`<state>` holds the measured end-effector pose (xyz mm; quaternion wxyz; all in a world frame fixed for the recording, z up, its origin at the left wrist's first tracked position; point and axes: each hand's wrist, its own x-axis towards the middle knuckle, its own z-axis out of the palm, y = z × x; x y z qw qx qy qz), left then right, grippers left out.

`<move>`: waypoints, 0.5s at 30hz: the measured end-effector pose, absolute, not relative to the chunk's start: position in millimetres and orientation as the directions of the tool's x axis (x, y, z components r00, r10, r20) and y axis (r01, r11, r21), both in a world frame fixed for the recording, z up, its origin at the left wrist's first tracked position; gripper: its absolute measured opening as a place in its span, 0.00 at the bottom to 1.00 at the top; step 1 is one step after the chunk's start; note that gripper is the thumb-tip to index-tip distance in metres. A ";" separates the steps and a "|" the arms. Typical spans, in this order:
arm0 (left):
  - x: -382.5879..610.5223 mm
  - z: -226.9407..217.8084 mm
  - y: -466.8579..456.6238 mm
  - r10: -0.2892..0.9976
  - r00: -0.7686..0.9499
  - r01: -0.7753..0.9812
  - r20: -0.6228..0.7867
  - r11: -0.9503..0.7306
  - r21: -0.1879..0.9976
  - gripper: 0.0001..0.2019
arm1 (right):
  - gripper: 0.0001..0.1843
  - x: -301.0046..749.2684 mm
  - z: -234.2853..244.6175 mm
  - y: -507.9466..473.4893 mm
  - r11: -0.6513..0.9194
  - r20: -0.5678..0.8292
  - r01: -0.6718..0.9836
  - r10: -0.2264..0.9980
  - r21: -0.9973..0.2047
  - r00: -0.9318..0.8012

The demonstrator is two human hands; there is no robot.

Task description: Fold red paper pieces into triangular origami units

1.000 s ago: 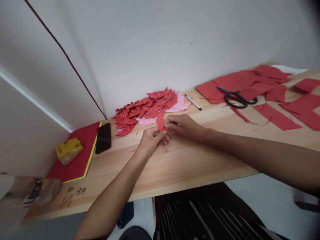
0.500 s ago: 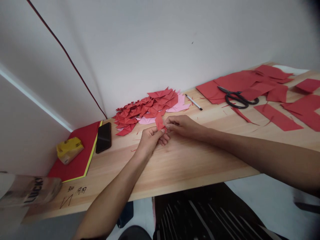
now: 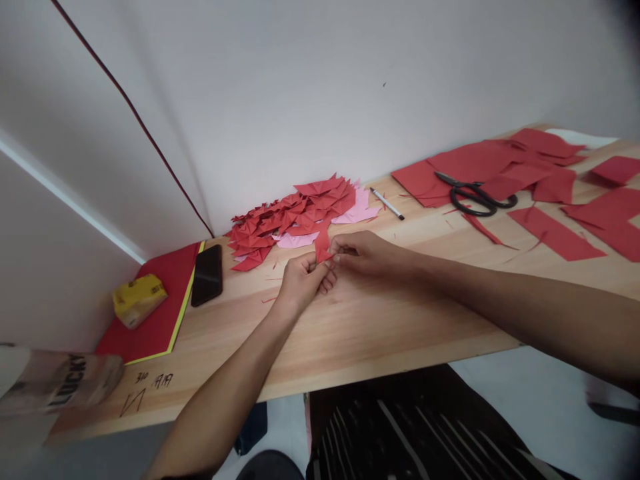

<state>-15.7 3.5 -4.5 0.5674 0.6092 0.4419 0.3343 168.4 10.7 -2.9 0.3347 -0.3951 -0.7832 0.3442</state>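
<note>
The red paper piece is now standing taller between the fingers than a second ago, when it was sitting as a squatter wedge; its top is reaching up towards the pile of folded red pieces. Both hands are barely shifting otherwise, and everything else on the bench is lying as it was. The left hand is pinching the lower part of the piece from below, thumb against fingers, and the right hand is nipping its right side with the fingertips, so both are closed on the same scrap. They are holding it just above the wood, about midway along the bench and nearer the back edge than the front. It is looking featherlight, thin and floppy, keeping shape only along its creases. It is likely easy to crush or tear, so a gentle fingertip pinch at an edge or a fold seems the place to take it. Behind the pile, pink paper is peeking out by the wall, with a pen beside it. Scissors are resting on the red sheets towards the right end. A phone is lying near the left back corner.
</note>
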 end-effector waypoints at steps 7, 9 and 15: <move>-19.4 -3.2 4.2 0.893 0.442 0.117 -0.089 0.041 0.992 0.11 | 0.06 172.6 -1.7 16.3 0.434 0.219 0.341 0.827 -0.834 -0.518; -19.1 -2.6 4.4 0.899 0.428 0.123 -0.093 0.044 0.991 0.11 | 0.06 172.5 -2.6 15.9 0.424 0.212 0.336 0.830 -0.841 -0.515; -17.4 -3.4 4.5 0.915 0.387 0.206 -0.114 0.035 0.978 0.11 | 0.07 170.9 -1.3 11.7 0.392 0.179 0.351 0.843 -0.850 -0.507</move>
